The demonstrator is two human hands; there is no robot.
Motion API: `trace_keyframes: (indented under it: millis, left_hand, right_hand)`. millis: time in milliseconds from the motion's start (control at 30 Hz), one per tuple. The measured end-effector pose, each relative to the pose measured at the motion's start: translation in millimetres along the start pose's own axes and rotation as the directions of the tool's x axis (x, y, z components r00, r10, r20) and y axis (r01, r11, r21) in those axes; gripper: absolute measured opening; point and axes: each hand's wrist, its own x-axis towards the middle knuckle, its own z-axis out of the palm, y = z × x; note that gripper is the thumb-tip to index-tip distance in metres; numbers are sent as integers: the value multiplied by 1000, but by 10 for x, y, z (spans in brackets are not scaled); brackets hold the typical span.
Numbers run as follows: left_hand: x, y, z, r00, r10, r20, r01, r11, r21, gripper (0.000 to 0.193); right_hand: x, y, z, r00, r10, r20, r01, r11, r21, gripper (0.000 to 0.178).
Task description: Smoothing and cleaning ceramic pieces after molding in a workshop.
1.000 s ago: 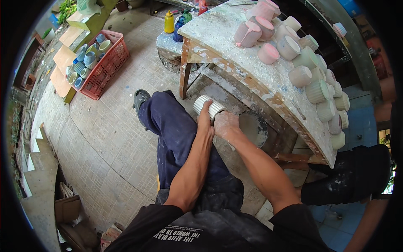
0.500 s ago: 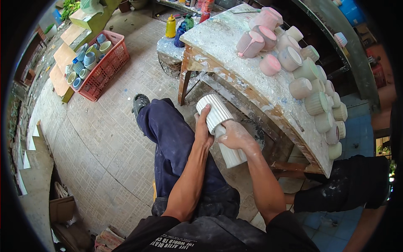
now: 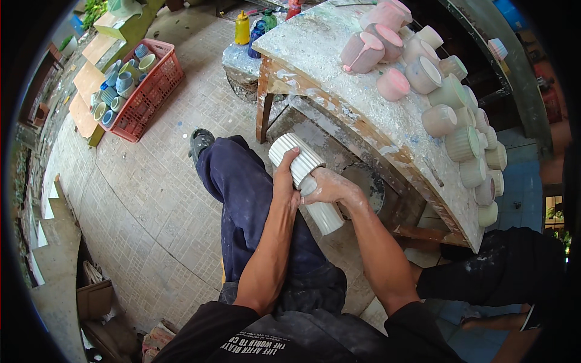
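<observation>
Above my lap, my left hand is closed round a white ribbed pot, its thumb lying along the grooves. The pot is tilted, with its rim toward my right hand. That hand is wrapped at the narrow neck of a smooth white cylinder, right by the pot's rim. The wide end of the cylinder points down and to the right. My right fingers hide the neck in part, so I cannot tell how far it reaches into the pot.
Right of me stands a dusty worktable bearing several pastel pots. A red plastic crate of small pots sits on the tiled floor, far left. Paint bottles stand behind the table's corner. Another person's dark-clothed leg is at the right.
Both hands, with the ribbed pot and the white cylinder, have shifted slightly left. My grip looks the same. At the right, more of the other person's legs shows.
</observation>
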Motion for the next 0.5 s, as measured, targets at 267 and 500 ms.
trace_keyframes:
  millis: [267, 500]
  left_hand:
    - [-11, 2, -66, 999, 8, -41, -7, 999, 34, 46]
    - [-35, -4, -58, 1000, -6, -22, 7, 999, 54, 47]
  right_hand:
    - [-149, -247, -37, 982, 185, 45, -189, 972, 138, 52]
    - [-382, -347, 122, 989, 119, -84, -102, 978, 180, 37]
